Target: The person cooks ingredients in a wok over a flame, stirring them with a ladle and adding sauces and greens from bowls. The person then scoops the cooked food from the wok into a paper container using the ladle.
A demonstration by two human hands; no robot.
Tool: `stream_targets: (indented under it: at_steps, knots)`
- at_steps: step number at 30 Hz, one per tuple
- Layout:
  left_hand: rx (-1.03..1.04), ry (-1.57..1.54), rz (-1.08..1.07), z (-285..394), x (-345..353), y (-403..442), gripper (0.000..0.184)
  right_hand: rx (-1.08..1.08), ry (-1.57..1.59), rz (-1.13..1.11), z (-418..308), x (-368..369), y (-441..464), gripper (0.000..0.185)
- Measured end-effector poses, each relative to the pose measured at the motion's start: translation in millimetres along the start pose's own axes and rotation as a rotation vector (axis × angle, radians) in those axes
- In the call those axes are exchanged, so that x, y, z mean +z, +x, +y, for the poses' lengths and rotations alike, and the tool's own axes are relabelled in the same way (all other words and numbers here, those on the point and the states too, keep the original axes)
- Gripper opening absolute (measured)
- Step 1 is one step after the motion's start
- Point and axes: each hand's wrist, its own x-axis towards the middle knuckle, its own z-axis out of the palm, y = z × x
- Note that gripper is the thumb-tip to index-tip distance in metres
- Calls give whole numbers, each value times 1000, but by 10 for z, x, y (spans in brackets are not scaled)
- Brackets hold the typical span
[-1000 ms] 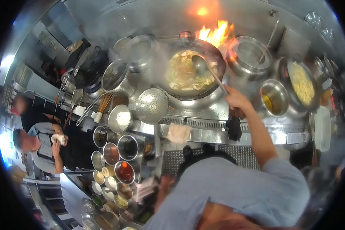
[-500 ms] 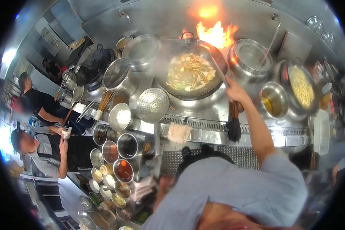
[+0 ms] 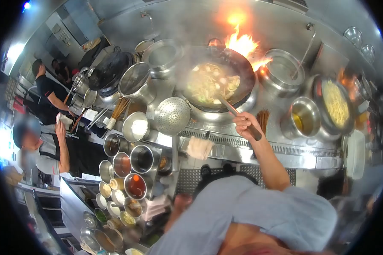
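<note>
My right hand [image 3: 246, 126] is closed around the handle of a long-handled wok ladle [image 3: 230, 108]. The ladle slants down over the near rim of a dark wok [image 3: 245, 87], and its head is hidden in the food. Stir-fried noodles with pale pieces and greens [image 3: 212, 83] steam inside the wok. Flames rise behind and to the right of it. Low beside my body, at the left, my left hand [image 3: 183, 203] is a blur near a folded cloth [image 3: 156, 207]; its fingers cannot be made out.
A perforated strainer [image 3: 172, 115] lies left of the wok. Metal seasoning pots [image 3: 137, 186] crowd the lower left. To the right stand a water pot [image 3: 281, 70], an oil pot [image 3: 301, 118] and a pan of noodles [image 3: 337, 104]. A co-worker [image 3: 51, 146] stands at the left.
My right hand has come down and left, bringing the ladle from the wok's right side into the food at the near side. The food has shifted. The co-worker's hands have moved up.
</note>
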Motion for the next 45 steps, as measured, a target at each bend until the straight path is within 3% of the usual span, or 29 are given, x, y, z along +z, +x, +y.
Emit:
stream_targets:
  at_steps: [4,5,7,8,9,11,12,15,19,21,22,23,25,26,28,29,32,34,35,37,40,41,42,43,45]
  knots:
    - [-226,-803,46,348,-186,54,14,-15,-168,44,-31,176,-258,31]
    - [-223,-907,40,381,-203,53,12,-15,-168,48,-69,209,-288,31]
    - [-244,-940,19,460,-231,40,12,-66,-470,133,-149,301,-334,28]
    - [-243,-869,8,431,-206,18,14,-95,-576,155,-171,388,-353,41]
    - [-216,-742,-6,369,-181,-12,15,-109,-566,166,-164,499,-388,41]
    - [-35,-388,-3,232,-101,-94,18,-277,-1275,388,-142,690,-370,59]
    - [103,-192,23,143,-37,-158,19,-307,-1476,411,-168,669,-355,71]
    - [357,62,109,25,57,-266,23,-411,-1656,480,-119,530,-406,70]
    - [402,293,164,51,33,-203,23,-392,-1774,584,-109,-320,-465,72]
    - [431,444,206,87,37,-161,24,-600,-1998,498,-119,-750,-471,72]
    - [430,438,211,67,45,-97,24,-599,-2004,493,-150,-795,-516,72]
    - [186,443,12,-12,70,14,23,-496,-1984,554,-126,-612,-621,72]
    - [-62,438,-192,-214,140,181,23,-266,-1935,666,-78,-44,-926,73]
    - [-143,200,-135,-140,71,159,23,-141,-1909,713,-85,241,-1073,74]
    - [-295,-358,16,97,-29,136,22,-267,-2245,502,-304,258,-1430,75]
    - [-334,-512,45,156,-39,126,21,-267,-2240,503,-362,320,-1527,75]
    - [-404,-764,31,46,44,165,21,69,-2378,532,-457,748,-1638,73]
    - [-433,-901,-12,69,16,223,20,29,-2402,523,-506,654,-1413,72]
    - [-149,-374,2,211,-43,157,20,2,-2439,483,-527,522,-1288,71]
    - [144,147,27,366,-154,80,21,-159,-2401,533,-514,187,-977,70]
    - [-186,-251,-150,651,-370,163,21,-331,-2309,658,-343,-141,-668,70]
    - [-301,-637,-89,688,-388,192,21,-322,-2317,635,-304,-263,-614,70]
    - [-408,-1023,-24,734,-413,217,21,-408,-2120,641,-270,-350,-591,69]
    - [-415,-1033,-13,780,-442,264,21,-437,-2024,638,-274,-429,-583,68]
    - [-405,-613,13,891,-515,275,17,-450,-1751,638,-221,-440,-565,68]
